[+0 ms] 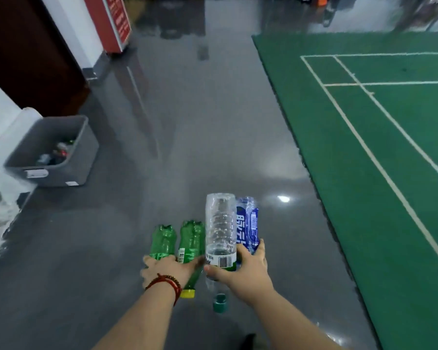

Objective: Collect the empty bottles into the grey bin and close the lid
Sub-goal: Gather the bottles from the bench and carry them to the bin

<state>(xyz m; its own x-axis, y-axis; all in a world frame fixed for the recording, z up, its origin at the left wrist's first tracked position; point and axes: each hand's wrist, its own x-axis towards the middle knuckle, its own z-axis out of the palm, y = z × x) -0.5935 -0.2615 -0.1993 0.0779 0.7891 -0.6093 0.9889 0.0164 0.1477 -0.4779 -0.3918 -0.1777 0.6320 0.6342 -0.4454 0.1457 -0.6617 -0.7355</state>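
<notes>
My left hand [168,270], with a red bead bracelet on its wrist, grips two green plastic bottles [190,242] bottoms forward; one shows a yellow cap below the hand. In my right hand [245,270] are a clear bottle [220,229] with a green cap pointing back and a blue-labelled bottle [248,224] beside it. All of these bottles are held above the dark floor. The grey bin [80,147] stands open to the left against the wall, some way ahead, with several bottles lying in it. No lid is visible.
A glossy grey floor [187,135] stretches ahead. A green court mat [377,122] with white lines covers the right side. A dark brown door and a red signboard [111,21] stand along the left wall. A white surface runs along the left edge.
</notes>
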